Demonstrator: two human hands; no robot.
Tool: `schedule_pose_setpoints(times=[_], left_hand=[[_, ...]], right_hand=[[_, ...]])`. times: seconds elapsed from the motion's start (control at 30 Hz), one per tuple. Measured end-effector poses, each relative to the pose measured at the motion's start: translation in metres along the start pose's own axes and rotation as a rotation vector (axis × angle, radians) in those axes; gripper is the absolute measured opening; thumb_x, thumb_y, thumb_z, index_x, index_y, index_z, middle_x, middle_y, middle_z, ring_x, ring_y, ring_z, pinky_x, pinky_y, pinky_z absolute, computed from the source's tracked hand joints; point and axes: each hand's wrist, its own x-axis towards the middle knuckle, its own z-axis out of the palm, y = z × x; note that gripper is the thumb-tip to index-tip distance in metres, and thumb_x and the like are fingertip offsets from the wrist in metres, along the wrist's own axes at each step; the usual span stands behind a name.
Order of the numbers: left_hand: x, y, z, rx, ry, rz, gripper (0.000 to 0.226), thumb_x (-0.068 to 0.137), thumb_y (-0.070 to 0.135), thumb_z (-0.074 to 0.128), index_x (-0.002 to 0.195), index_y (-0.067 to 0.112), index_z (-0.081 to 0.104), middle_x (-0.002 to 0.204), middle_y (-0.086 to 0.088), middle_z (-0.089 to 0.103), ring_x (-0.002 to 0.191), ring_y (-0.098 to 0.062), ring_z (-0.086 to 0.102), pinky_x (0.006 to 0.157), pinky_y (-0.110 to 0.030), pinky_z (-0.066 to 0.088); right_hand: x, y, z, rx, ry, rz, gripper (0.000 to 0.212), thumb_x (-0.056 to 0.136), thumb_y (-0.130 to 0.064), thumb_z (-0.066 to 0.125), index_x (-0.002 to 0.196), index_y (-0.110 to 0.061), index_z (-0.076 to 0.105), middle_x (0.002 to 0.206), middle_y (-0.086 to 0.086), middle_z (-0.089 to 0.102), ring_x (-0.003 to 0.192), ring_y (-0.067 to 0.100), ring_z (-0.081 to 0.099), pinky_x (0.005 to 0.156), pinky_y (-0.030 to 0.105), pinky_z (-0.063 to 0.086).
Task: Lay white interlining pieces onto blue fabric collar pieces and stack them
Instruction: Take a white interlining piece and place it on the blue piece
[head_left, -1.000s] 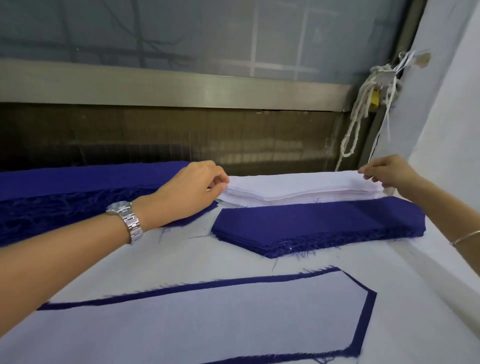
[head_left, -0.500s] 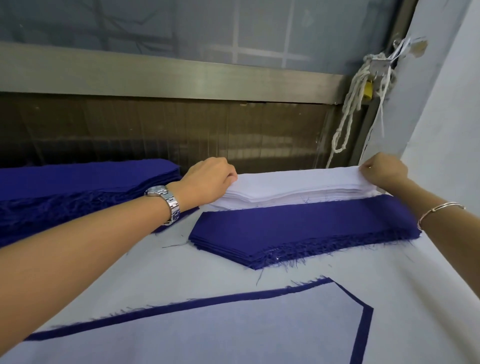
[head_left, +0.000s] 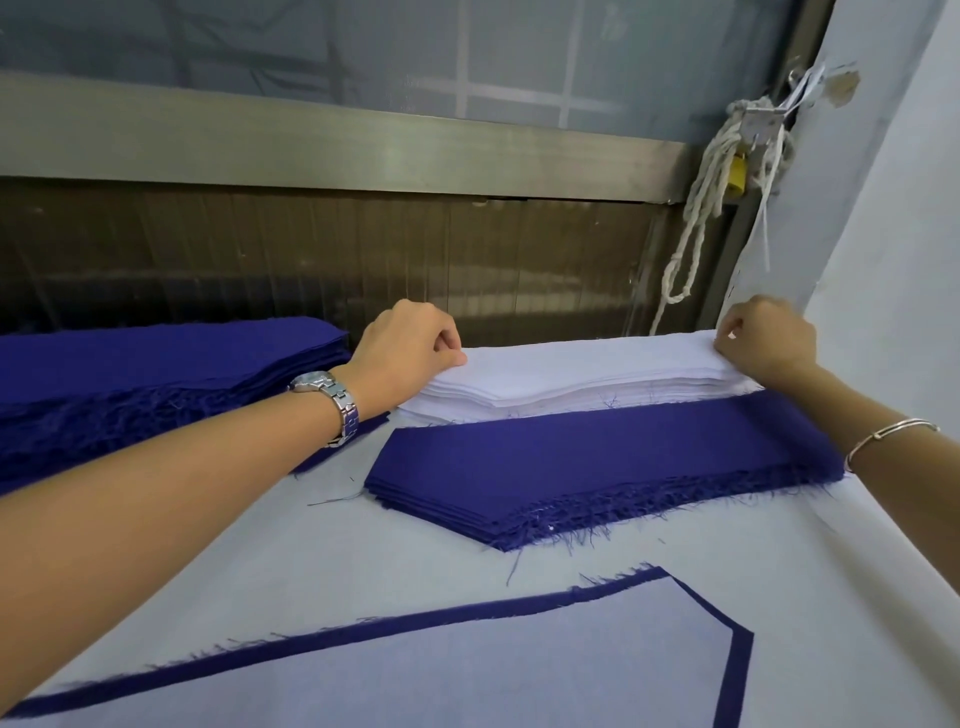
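White interlining stack (head_left: 582, 371) sits at the far edge of the worktop (head_left: 363, 551).

Change over the last second: both hands have stayed at the stack's two ends and no sheet has come off. The fingers look more tightly curled, and the top layers at the right end are slightly raised. Judgement: still separating a ply. The pick-up isn't finished, and nothing has been laid on blue for this round yet.

Left hand (head_left: 410, 353) is at the stack's left end. Its grip is clenched, thumb and fingertips pinching the top edge of the white sheets. Can't tell how many plies.

Right hand (head_left: 763, 343) is at the stack's right end. Its grip is clenched in a pinch on the top layer(s), pulling them just off the stack.

Blue collar stack (head_left: 597, 462) lies just in front of the white stack, touching its near edge, with its frayed side toward the camera. A second blue pile (head_left: 156, 374) lies left of the white stack and runs under the left forearm. Well in front of the white stack is a finished pair (head_left: 493, 670), white on blue with a blue border showing.

Watch (head_left: 337, 405) is on the left wrist, bracelet (head_left: 883, 434) on the right. Rope (head_left: 711, 208) and a yellow padlock (head_left: 736, 171) hang behind the stack's right end.
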Motion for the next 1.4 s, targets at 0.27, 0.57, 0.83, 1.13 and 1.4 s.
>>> schedule_pose_setpoints(times=[0.27, 0.57, 0.83, 1.13, 1.4], left_hand=[[0.003, 0.0, 0.005, -0.013, -0.05, -0.02, 0.018, 0.093, 0.024, 0.069, 0.104, 0.011, 0.074, 0.097, -0.004, 0.071, 0.087, -0.015, 0.065, 0.081, -0.032, 0.054], [0.004, 0.0, 0.007, -0.02, -0.079, -0.042, 0.023, 0.095, 0.024, 0.066, 0.112, 0.01, 0.071, 0.103, -0.006, 0.07, 0.091, -0.017, 0.063, 0.083, -0.031, 0.051], [0.003, 0.001, 0.007, -0.023, -0.095, -0.053, 0.022, 0.095, 0.023, 0.065, 0.111, 0.01, 0.072, 0.104, -0.005, 0.07, 0.093, -0.017, 0.065, 0.087, -0.035, 0.055], [0.005, 0.003, 0.007, -0.038, -0.12, -0.086, 0.022, 0.095, 0.022, 0.065, 0.11, 0.007, 0.072, 0.101, -0.008, 0.071, 0.092, -0.021, 0.066, 0.091, -0.041, 0.055], [0.008, 0.003, 0.005, 0.097, -0.157, -0.015, 0.035, 0.099, 0.026, 0.059, 0.133, 0.019, 0.061, 0.135, -0.008, 0.055, 0.127, -0.027, 0.047, 0.102, -0.041, 0.042]], right_hand=[[0.015, 0.002, 0.006, -0.05, -0.21, -0.286, 0.037, 0.1, -0.005, 0.055, 0.135, -0.013, 0.063, 0.131, 0.014, 0.066, 0.123, 0.037, 0.053, 0.102, 0.045, 0.04], [0.021, 0.0, 0.001, -0.108, -0.093, -0.274, 0.005, 0.091, -0.017, 0.072, 0.093, -0.016, 0.075, 0.107, 0.01, 0.071, 0.109, 0.032, 0.052, 0.094, 0.042, 0.034], [0.02, 0.001, -0.002, -0.187, -0.016, -0.319, 0.009, 0.092, -0.012, 0.069, 0.086, -0.014, 0.075, 0.101, 0.011, 0.071, 0.102, 0.029, 0.053, 0.095, 0.042, 0.029], [0.012, 0.005, -0.004, -0.176, 0.086, -0.356, 0.017, 0.094, -0.005, 0.063, 0.09, -0.009, 0.079, 0.106, 0.013, 0.073, 0.103, 0.035, 0.055, 0.091, 0.043, 0.024], [0.003, 0.019, -0.007, -0.126, 0.159, -0.359, 0.007, 0.085, -0.01, 0.075, 0.078, -0.012, 0.077, 0.099, 0.012, 0.072, 0.101, 0.035, 0.057, 0.093, 0.049, 0.027]])
